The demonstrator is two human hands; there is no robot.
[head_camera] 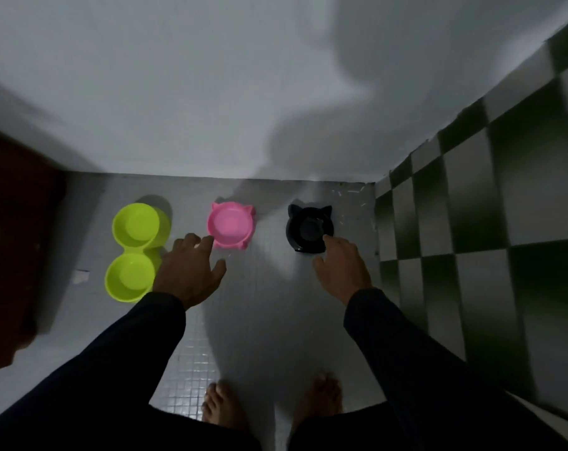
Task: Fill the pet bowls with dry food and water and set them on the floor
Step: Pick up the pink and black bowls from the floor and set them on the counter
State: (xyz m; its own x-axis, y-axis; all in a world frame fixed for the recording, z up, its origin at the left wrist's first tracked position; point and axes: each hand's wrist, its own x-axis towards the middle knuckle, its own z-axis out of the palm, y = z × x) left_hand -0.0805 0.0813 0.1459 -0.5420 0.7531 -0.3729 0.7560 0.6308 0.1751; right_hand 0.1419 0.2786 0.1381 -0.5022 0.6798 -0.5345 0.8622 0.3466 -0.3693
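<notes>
Fingers of the left hand (pixel 191 271) are seen spread and relaxed, their tips at the near left rim of the pink cat-eared bowl (pixel 230 226), with nothing gripped; whether they press the rim or only reach it cannot be told. Fingers of the right hand (pixel 341 271) are likewise loose, one extended to the near right rim of the black cat-eared bowl (pixel 308 227), and no hold is taken there either. With the pink bowl as landmark, the lime-green double bowl (pixel 136 252) is found to its left, near but apart, and the black bowl to its right, well apart; all three stand upright on the small-tiled grey floor (pixel 263 304) close to the white wall (pixel 211 92). Beyond the black bowl a green-and-white checked wall (pixel 471 190) is seen. No food or water can be made out in any bowl in this dim head view. The bowls are judged to be light, stiff plastic, liable to slide on smooth tile, so each would best be pinched at its rim. Once filled, the water bowl would need to be kept level.
</notes>
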